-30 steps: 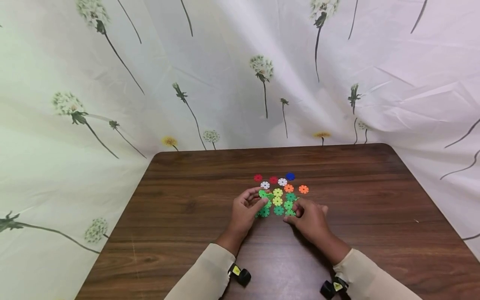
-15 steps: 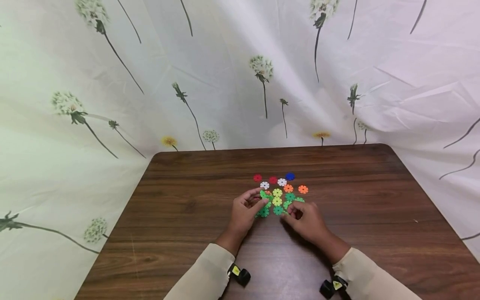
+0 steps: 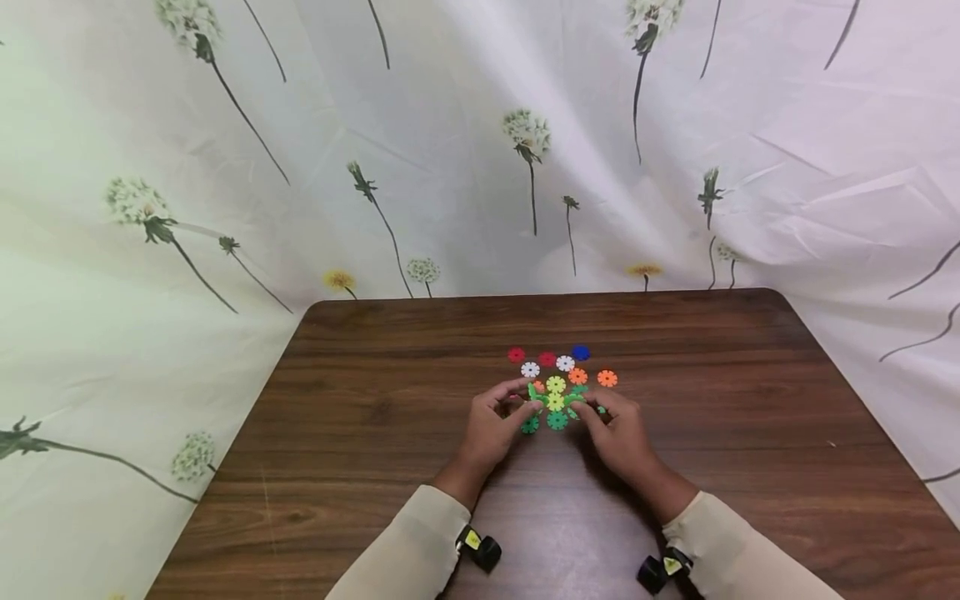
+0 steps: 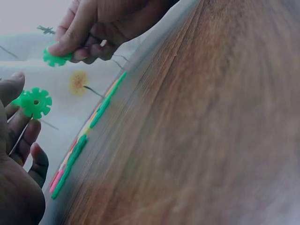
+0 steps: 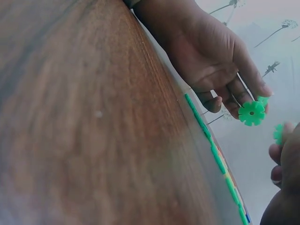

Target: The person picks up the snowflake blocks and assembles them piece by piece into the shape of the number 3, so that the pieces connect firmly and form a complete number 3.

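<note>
In the head view my left hand (image 3: 487, 433) pinches bright green notched discs between thumb and fingers. The right wrist view shows a flat green disc (image 5: 247, 117) there, with another green disc (image 5: 263, 100) joined to it behind. Facing it, my right hand (image 3: 624, 432) pinches a single green disc (image 4: 52, 60) by its edge, seen in the left wrist view. Both hands are raised a little above the table, and a small gap separates their discs. Below and between them lie yellow discs (image 3: 555, 384) and a darker green disc (image 3: 557, 420).
Beyond the hands, red (image 3: 516, 355), white (image 3: 530, 369), blue (image 3: 581, 353) and orange discs (image 3: 607, 378) lie flat on the brown wooden table (image 3: 360, 467). A flower-printed cloth (image 3: 450, 167) hangs behind the table's far edge.
My right hand was low at the green discs on the right; now it is lifted with a green disc and is closer to the left hand. The left hand has barely moved.
</note>
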Action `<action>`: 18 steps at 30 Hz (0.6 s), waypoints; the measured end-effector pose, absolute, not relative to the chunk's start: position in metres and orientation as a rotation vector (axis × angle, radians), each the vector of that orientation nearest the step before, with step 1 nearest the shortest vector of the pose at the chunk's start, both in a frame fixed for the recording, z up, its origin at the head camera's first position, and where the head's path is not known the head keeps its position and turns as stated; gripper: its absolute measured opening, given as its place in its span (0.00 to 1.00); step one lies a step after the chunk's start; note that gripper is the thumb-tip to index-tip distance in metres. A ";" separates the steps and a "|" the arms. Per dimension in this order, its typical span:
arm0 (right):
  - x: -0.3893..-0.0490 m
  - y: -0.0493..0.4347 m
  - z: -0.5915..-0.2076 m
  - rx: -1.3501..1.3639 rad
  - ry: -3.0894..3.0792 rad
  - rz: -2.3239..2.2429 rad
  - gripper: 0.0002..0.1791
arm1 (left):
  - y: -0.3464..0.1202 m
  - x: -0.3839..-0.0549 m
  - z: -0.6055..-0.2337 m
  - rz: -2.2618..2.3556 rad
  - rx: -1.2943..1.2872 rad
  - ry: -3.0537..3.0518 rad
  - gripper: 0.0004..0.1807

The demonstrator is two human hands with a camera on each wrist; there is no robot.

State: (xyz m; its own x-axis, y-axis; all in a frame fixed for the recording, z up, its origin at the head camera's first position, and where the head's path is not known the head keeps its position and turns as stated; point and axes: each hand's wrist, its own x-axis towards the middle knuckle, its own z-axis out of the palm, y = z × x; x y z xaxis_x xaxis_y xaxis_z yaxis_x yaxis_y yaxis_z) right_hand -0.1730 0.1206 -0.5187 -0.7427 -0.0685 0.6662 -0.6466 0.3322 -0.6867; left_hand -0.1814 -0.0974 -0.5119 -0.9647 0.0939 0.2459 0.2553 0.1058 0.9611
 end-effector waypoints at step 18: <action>-0.184 0.102 -0.516 0.694 -1.963 1.289 0.11 | -0.094 -0.181 -0.514 -1.825 -0.493 -2.304 0.18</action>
State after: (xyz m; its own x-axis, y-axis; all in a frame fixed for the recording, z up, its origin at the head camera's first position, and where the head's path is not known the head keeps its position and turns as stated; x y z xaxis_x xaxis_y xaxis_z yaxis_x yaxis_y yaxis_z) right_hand -0.1836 0.1017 -0.5158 -0.6275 -0.0659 0.7758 -0.7382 0.3674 -0.5658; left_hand -0.1813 -0.0945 -0.5136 -0.9326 0.1558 0.3256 0.3526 0.2003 0.9141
